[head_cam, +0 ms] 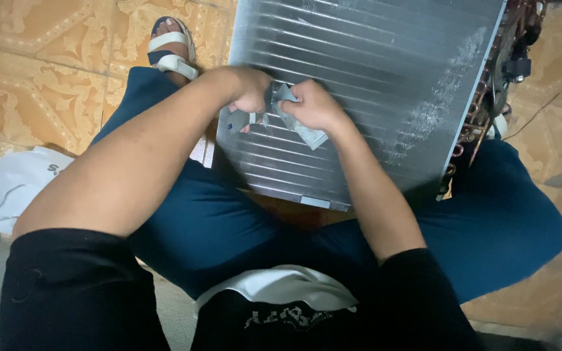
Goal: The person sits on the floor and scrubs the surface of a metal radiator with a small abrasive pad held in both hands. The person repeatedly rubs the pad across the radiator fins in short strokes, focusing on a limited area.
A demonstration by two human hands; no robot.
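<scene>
Finned coil panel [365, 84]: silver, ribbed, propped across the seated person's blue-trousered lap [229, 227], copper tube bends [482, 110] along its right edge. Left hand [250, 91] fisted on a small grey tool [237, 120]; right hand [313, 107] pinching a crumpled grey rag [307, 133] against the fins. Step judged: working the fin face. Next move calls for light, fin-wise strokes.

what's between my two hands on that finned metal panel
In the head view, a small grey-white piece bridges the left hand and right hand, over the finned metal panel.
</scene>
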